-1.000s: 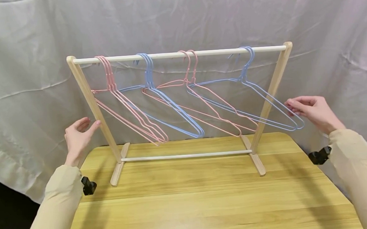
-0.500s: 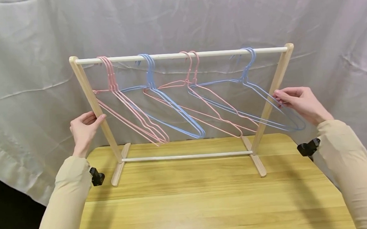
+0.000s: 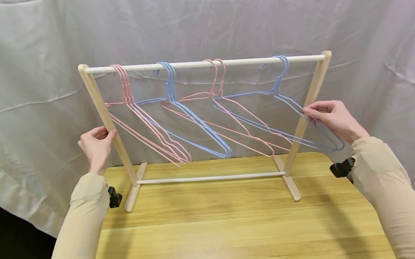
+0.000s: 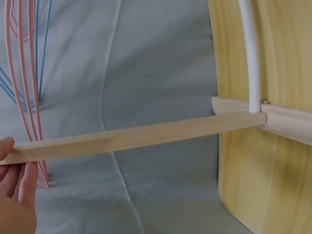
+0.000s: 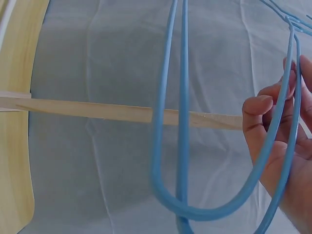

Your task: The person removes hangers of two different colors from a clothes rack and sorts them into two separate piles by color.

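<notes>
A small clothes rack has pale wooden posts and a white top bar (image 3: 246, 61). My left hand (image 3: 96, 146) grips its left post (image 3: 100, 106), the thumb in front and the fingers behind, as the left wrist view shows of that hand (image 4: 22, 202). On the other side, my right hand (image 3: 332, 122) holds the right post (image 3: 316, 79) between thumb and curled fingers. Two blue hangers (image 5: 183, 73) hang across this right hand (image 5: 252, 119) in the right wrist view and partly cover it. Pink hangers (image 3: 150, 127) hang beside the left post.
More blue hangers (image 3: 200, 122) and a pink pair (image 3: 244, 127) hang along the bar. The rack's feet (image 3: 132, 197) stand on a wooden table (image 3: 213, 224), joined by a low white rod (image 3: 210, 178). Behind is a grey curtain (image 3: 201, 27).
My left hand has moved right onto the left post and taken hold of it. My right hand has come left and slightly up to grip the right post. The hangers stay on the bar.
</notes>
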Tool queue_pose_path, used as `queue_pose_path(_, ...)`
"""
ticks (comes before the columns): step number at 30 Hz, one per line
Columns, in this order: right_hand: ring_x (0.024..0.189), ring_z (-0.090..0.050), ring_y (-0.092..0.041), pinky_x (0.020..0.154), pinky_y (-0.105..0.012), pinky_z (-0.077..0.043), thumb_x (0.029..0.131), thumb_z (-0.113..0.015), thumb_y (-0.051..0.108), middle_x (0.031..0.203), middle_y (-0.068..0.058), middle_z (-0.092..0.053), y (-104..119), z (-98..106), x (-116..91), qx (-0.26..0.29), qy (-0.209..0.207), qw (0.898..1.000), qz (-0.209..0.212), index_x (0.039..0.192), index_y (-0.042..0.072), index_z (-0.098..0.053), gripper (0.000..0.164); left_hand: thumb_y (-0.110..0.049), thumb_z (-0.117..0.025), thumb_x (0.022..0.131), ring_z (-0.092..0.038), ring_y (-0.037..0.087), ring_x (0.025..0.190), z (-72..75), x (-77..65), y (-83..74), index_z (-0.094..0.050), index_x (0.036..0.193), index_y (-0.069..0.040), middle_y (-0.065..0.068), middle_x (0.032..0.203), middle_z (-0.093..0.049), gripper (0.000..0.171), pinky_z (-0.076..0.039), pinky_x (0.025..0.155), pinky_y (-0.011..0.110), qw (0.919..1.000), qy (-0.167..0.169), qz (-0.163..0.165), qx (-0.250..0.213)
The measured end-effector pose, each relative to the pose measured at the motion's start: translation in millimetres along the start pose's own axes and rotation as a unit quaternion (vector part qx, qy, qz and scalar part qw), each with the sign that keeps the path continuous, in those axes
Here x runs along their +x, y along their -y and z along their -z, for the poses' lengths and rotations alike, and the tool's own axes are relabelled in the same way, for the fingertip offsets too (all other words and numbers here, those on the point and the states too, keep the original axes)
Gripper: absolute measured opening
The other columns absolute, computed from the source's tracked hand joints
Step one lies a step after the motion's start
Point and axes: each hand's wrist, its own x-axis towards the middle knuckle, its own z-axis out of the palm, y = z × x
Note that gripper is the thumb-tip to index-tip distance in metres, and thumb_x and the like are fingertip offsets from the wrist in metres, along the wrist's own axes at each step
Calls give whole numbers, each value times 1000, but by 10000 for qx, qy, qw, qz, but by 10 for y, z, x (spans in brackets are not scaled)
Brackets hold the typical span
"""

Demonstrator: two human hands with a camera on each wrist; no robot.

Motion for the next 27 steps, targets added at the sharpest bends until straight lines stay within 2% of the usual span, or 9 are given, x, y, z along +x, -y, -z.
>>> queue_pose_path(4, 68, -55, -7, 64, -23, -44, 98, -64, 12, 71, 10, -66, -13, -7, 6, 198, -10, 9998, 4, 95, 15, -78, 14, -23, -77, 88, -64, -16, 89, -9, 1, 3, -75, 116, -4, -10, 91, -76, 35, -21, 117, 20, 9999, -77, 85, 85)
queue_pose_path(8, 66, -53, -5, 61, -22, -43, 99, -63, 14, 71, 12, -65, -19, -12, 10, 79, -49, 10000, 9, 95, 17, -77, 14, -23, -77, 88, -55, -3, 129, -9, -6, 5, -74, 118, -3, -4, 97, -75, 36, -21, 118, 22, 9998, -32, 121, 127)
queue_pose_path(10, 65, -52, -5, 60, -22, -43, 99, -63, 14, 70, 12, -65, -17, -17, 9, 66, -45, 10000, -6, 95, 17, -77, 14, -23, -77, 88, -56, -9, 121, -7, 2, 4, -74, 118, -2, -12, 91, -76, 36, -24, 115, 21, 9998, -12, 116, 159)
queue_pose_path(12, 64, -51, -4, 59, -21, -44, 99, -63, 14, 70, 12, -65, -11, -19, 0, 121, -47, 9999, -13, 96, 16, -77, 14, -23, -77, 88, -62, -16, 95, -5, 12, 1, -75, 117, -2, -19, 86, -75, 36, -31, 113, 20, 9997, -2, 55, 220)
queue_pose_path(14, 64, -50, -4, 58, -21, -43, 99, -63, 14, 70, 12, -64, -3, -13, -12, 214, -47, 9998, -17, 96, 16, -76, 14, -24, -77, 88, -65, -12, 90, -6, 25, 2, -75, 116, -3, -28, 78, -71, 35, -32, 113, 20, 9996, 14, 17, 286)
queue_pose_path(16, 63, -49, -5, 58, -20, -42, 99, -63, 13, 69, 10, -62, 5, -9, -21, 345, -50, 9994, -6, 97, 14, -76, 14, -22, -77, 88, -63, -9, 106, -5, 26, 3, -75, 115, -1, -29, 76, -70, 34, -28, 114, 24, 9996, 68, -4, 271)
queue_pose_path(19, 64, -49, -6, 58, -20, -42, 98, -63, 13, 70, 9, -63, 19, -2, -29, 530, -53, 9986, -11, 97, 13, -76, 13, -20, -77, 88, -43, 10, 140, 0, 24, 3, -74, 115, 0, -22, 80, -73, 34, -20, 116, 32, 9996, 127, 10, 249)
queue_pose_path(22, 64, -49, -6, 59, -20, -42, 98, -64, 11, 72, 8, -66, 32, -1, -39, 718, -81, 9974, 24, 97, 12, -76, 13, -20, -77, 88, -38, 11, 142, 5, 23, -2, -74, 115, 0, -14, 86, -75, 34, -20, 114, 35, 9995, 132, 27, 277)
queue_pose_path(27, 63, -52, -6, 58, -19, -43, 97, -65, 8, 74, 7, -70, 48, -6, -59, 1005, -189, 9946, 167, 95, 10, -76, 12, -21, -76, 88, -39, 19, 136, 8, 36, -1, -75, 114, 1, -34, 70, -67, 34, -21, 109, 38, 9993, 140, 4, 345)
